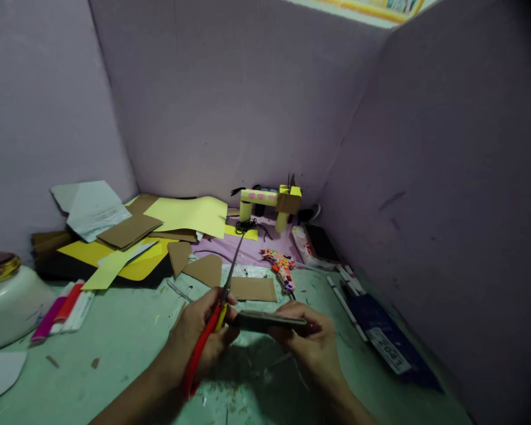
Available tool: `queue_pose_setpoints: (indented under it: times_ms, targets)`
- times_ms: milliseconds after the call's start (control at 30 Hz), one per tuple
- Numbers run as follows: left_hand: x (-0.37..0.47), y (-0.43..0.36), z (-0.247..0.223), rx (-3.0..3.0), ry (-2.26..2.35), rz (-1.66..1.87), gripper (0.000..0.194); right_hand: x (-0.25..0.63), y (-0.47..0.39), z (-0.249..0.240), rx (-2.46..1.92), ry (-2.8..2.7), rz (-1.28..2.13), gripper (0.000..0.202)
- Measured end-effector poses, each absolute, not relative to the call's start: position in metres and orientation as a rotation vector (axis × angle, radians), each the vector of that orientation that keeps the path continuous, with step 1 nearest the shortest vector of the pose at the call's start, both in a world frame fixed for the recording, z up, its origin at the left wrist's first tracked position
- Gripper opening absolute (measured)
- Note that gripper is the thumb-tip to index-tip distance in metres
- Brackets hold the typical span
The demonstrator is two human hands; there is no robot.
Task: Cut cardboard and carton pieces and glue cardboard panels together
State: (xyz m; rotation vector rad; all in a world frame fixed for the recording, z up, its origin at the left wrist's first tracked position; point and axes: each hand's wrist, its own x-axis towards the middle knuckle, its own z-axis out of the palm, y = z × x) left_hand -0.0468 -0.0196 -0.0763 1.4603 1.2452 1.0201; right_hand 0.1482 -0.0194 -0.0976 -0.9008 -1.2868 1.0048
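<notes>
L hand [203,330] grips red-handled scissors [202,345], near-centre over the green tabletop [128,354]; long axis runs near-L to far-R, tips far. Its fingertips also meet the L end of a dark flat pc [265,320], long axis approx. L–R. R hand [316,342] is closed on that pc's R end.

White rounded container [15,310], far L, w/ brown-gold top; contents can't be seen. Dark blue packet [363,307], R side, w/ white label [388,350] reading approx. "2041". Markers [66,307] lie just R of the container.
</notes>
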Motion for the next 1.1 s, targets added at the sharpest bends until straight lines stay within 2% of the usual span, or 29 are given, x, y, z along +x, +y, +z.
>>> queue_pose_setpoints:
  times_ms: [33, 167, 367, 733, 867, 933, 1033, 1100]
  targets:
    - [-0.047, -0.019, -0.076, 1.447, 1.245, 1.037, 0.027, 0.149, -0.02, -0.098, -0.833, -1.363, 0.893, 0.005]
    - [-0.049, -0.018, -0.069, 1.304, 1.364, 1.213, 0.029, 0.149, -0.02, -0.096, -0.588, -1.575, 0.561, 0.024]
    - [-0.045, -0.024, -0.06, 1.027, 1.127, 1.029, 0.034, 0.15, -0.021, -0.095, -0.502, -1.821, 0.214, 0.023]
    - [-0.043, -0.027, -0.068, 0.839, 1.121, 1.026, 0.041, 0.142, -0.02, -0.098, -0.58, -1.864, 0.209, 0.026]
    - [-0.052, -0.024, -0.065, 0.926, 1.082, 1.003, 0.038, 0.146, -0.018, -0.098, -0.727, -1.876, 0.357, 0.033]
    - [-0.059, -0.023, -0.06, 1.015, 1.054, 0.948, 0.034, 0.15, -0.016, -0.097, -0.837, -1.69, 0.539, 0.033]
    - [-0.067, -0.022, -0.052, 1.155, 0.939, 0.821, 0.03, 0.153, -0.014, -0.092, -0.945, -1.219, 1.127, 0.022]
    - [-0.069, -0.022, -0.046, 1.24, 0.863, 0.731, 0.027, 0.153, -0.016, -0.088, -0.892, -1.03, 1.619, 0.04]
